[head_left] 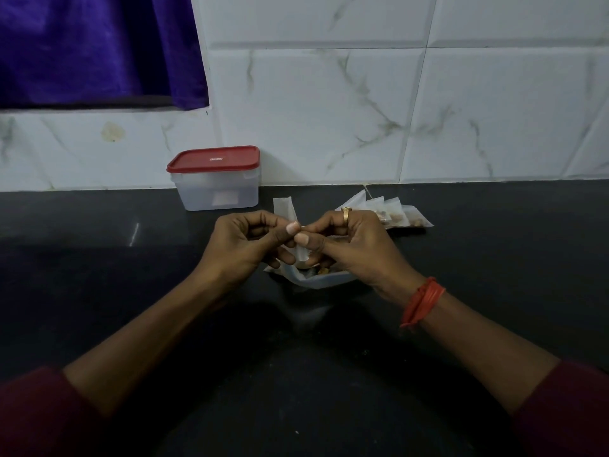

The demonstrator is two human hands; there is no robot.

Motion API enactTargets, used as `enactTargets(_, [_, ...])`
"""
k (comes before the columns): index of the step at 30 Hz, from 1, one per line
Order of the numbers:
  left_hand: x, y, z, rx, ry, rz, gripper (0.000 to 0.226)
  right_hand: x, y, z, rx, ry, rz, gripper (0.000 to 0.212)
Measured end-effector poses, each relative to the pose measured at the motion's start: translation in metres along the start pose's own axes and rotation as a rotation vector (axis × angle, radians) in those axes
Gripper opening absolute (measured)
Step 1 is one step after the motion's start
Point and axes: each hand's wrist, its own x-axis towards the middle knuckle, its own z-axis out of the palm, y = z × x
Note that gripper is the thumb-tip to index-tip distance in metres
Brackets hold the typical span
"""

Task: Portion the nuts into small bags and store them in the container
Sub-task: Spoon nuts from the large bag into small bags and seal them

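Note:
Over the middle of the dark counter, my left hand (250, 242) and my right hand (349, 245) meet, and both pinch the top edge of a small clear bag (301, 253) between thumb and fingers. Under them lies a larger open plastic bag of nuts (316, 278), partly hidden by my hands. Several small filled bags (395, 214) lie in a row behind my right hand. A clear container with a shut red lid (216, 178) stands against the wall, behind and left of my left hand.
The black counter (99, 258) runs wide on both sides. A white marbled tile wall (362, 110) rises behind it. A purple cloth (92, 47) hangs at the top left. Some empty small bags (283, 206) stick up behind my hands.

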Motion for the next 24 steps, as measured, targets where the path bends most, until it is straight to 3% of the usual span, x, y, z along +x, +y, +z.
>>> enactTargets(7, [0.001,0.001,0.0,0.022,0.01,-0.02,0.03,0.001,0.003,0.002,-0.123,0.092,-0.037,0.014])
enactTargets(13, [-0.001,0.001,0.004,0.012,0.014,-0.045,0.026,-0.001,0.0,-0.001,-0.487,0.341,-0.272,0.007])
enactTargets(17, [-0.003,-0.001,0.005,0.027,0.031,-0.075,0.023,-0.001,0.0,-0.007,-0.631,0.253,-0.454,0.02])
enactTargets(20, [-0.005,-0.002,0.007,0.072,0.036,-0.058,0.026,0.0,0.005,-0.009,-0.896,0.175,-0.675,0.013])
enactTargets(24, [-0.008,0.0,0.009,0.161,0.032,0.019,0.025,0.001,0.009,-0.01,-0.929,0.156,-0.635,0.022])
